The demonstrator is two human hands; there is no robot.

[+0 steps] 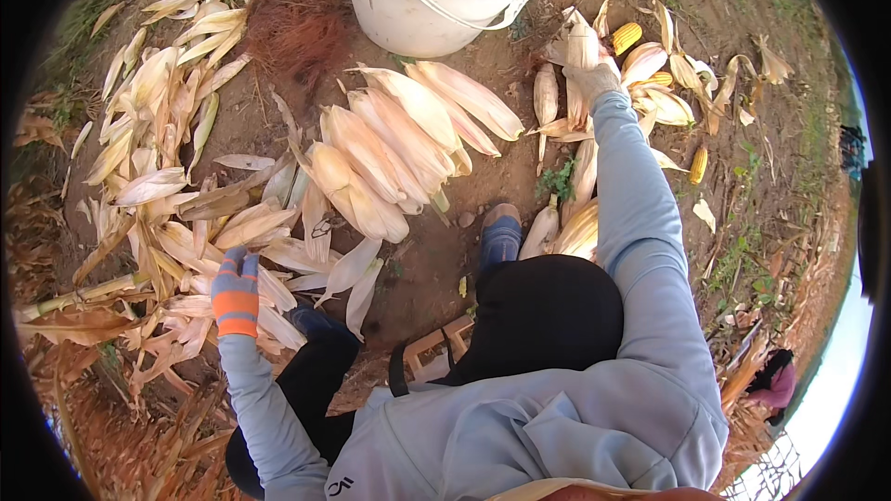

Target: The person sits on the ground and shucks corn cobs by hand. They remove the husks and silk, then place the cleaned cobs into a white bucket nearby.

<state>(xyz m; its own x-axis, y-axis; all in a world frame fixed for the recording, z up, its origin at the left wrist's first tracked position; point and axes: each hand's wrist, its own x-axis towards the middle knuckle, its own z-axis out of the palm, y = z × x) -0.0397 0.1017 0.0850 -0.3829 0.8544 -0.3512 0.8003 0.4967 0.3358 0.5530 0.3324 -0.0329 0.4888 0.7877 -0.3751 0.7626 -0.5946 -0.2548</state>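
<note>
At the upper right, my right hand (593, 81) reaches out and grips a corn ear in its pale husk (582, 40). More unhusked ears (546, 94) lie close beside it on the soil. Over the loose husks (156, 188) on the left is my left hand (235, 296), in an orange and grey glove; its fingers are slightly apart and no held thing shows. Between the hands, several ears in husk (390, 146) lie side by side in a row. Bare yellow cobs (626, 37) are scattered past my right hand.
A white plastic bucket (431, 14) with a handle stands at the top. Left of it sits a heap of reddish-brown fibres (299, 31). A slatted wooden piece (435, 344) shows between my legs. Far right, a person (773, 386) is partly visible near dry stalks.
</note>
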